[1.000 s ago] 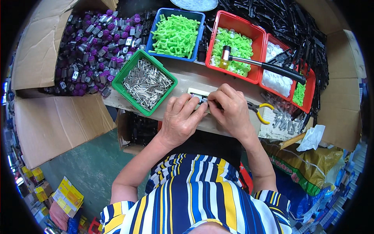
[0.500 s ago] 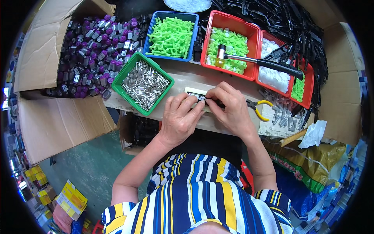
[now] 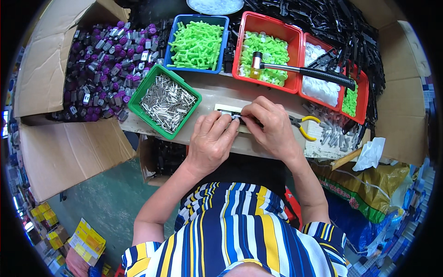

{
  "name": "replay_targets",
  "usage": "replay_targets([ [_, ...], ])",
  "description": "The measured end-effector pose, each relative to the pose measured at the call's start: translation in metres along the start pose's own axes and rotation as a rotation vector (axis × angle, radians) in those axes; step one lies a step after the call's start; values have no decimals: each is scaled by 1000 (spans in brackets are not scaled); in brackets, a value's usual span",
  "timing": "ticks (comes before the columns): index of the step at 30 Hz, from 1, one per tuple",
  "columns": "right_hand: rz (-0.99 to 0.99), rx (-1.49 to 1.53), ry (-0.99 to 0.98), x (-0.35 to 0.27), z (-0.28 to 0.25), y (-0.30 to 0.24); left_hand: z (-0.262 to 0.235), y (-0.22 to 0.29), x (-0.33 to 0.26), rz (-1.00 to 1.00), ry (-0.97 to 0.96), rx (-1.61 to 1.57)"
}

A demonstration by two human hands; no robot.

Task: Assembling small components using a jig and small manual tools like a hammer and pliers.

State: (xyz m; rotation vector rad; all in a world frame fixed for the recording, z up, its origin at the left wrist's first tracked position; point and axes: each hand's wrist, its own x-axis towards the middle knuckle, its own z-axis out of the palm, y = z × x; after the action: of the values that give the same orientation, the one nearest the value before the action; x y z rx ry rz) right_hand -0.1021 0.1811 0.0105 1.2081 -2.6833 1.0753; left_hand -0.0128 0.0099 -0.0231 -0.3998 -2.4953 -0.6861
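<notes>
My left hand (image 3: 208, 143) and my right hand (image 3: 273, 131) meet over a pale block (image 3: 218, 106) on the bench. A black plastic part (image 3: 225, 112) with small light-grey pieces lies on this block, mostly covered by my fingers. The fingers of my left hand are bent and pressed onto the part. Thumb and forefinger of my right hand pinch at its right side, but whatever they hold is hidden. Just right of that hand lie pliers (image 3: 308, 128) with yellow handles. To the left stands a green bin (image 3: 196, 106) of metal pins.
A blue bin (image 3: 224, 46) holds green pieces; red bins (image 3: 295, 42) hold green and white ones. Across them rests a hammer (image 3: 327, 77). An open carton (image 3: 48, 69) of purple-grey parts stands left; black parts (image 3: 318, 21) pile behind. Grey pieces (image 3: 334, 134) lie right.
The whole view has shifted slightly, so the bench and bins sit a little farther left. My hands stay at the block, with only small finger movements.
</notes>
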Motion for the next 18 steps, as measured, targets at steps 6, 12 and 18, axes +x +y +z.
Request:
replay_targets([
  [6,79,-57,224,-7,-52,20,-3,-4,-2,-20,-3,-74],
  [12,237,-265,205,-12,-96,61,-38,-15,12,-91,77,-37],
  [18,251,-276,-30,12,-100,70,-74,-47,21,-304,16,230],
])
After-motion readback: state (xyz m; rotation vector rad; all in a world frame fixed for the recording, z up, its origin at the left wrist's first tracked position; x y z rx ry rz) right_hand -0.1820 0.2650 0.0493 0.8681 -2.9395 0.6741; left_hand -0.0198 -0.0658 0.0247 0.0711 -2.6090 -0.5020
